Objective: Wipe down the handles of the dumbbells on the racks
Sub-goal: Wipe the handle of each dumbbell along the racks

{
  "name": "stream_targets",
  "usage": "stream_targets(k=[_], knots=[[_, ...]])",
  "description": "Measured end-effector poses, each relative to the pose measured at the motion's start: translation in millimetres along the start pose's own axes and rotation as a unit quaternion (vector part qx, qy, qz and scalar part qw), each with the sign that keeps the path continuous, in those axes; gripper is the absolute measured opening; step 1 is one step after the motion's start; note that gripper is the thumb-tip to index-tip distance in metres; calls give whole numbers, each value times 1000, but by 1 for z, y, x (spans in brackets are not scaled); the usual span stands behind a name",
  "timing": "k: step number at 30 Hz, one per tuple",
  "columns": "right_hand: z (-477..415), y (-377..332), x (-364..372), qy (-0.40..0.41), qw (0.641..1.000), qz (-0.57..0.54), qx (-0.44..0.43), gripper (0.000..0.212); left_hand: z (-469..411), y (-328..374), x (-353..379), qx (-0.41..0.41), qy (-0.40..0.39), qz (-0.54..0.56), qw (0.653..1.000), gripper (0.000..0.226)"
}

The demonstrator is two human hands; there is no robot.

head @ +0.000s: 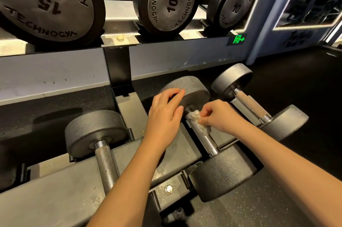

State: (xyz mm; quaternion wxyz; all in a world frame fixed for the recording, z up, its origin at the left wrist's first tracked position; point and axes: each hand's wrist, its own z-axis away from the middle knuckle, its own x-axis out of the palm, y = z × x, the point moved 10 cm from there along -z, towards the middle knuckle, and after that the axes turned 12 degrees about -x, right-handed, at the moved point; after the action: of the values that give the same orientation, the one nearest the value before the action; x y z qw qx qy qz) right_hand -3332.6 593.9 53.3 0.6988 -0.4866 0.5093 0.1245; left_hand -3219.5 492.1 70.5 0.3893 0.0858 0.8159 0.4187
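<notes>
Illumination is warm, indoor and moderate, arriving from overhead. At the grip, the right hand and the cloth it pinches are evenly lit; the cloth reads near white with little texture. Just below the grip, the handle shows small specular highlights. Far left of the grip, a soft shadow lies on the floor; right of the grip the floor falls almost black. Well above, the upper rail nears overexposure. Straight lines bow toward the edges; detail is slightly soft throughout.
</notes>
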Motion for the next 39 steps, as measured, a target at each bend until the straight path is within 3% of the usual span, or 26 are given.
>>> stream_targets(k=[6,12,15,25,32,36,39], knots=[[17,4,6,-81,991,103,7,17,2,3,0,7,8,-33,999,47],[-7,-10,-5,48,999,24,1,12,3,3,1,4,1,-41,999,48],[-17,-16,-8,72,997,19,-7,19,4,2,1,4,-7,-37,999,48],[26,14,5,-103,992,62,33,11,3,2,0,3,-9,-29,1000,47],[-11,4,-5,46,999,9,23,11,3,1,1,-2,-12,-26,1000,47],[-22,0,-4,46,999,4,15,14,3,1,2,3,-10,-29,1000,47],[-8,0,-2,-9,1000,11,4,15,2,0,1,5,-5,-29,1000,46]])
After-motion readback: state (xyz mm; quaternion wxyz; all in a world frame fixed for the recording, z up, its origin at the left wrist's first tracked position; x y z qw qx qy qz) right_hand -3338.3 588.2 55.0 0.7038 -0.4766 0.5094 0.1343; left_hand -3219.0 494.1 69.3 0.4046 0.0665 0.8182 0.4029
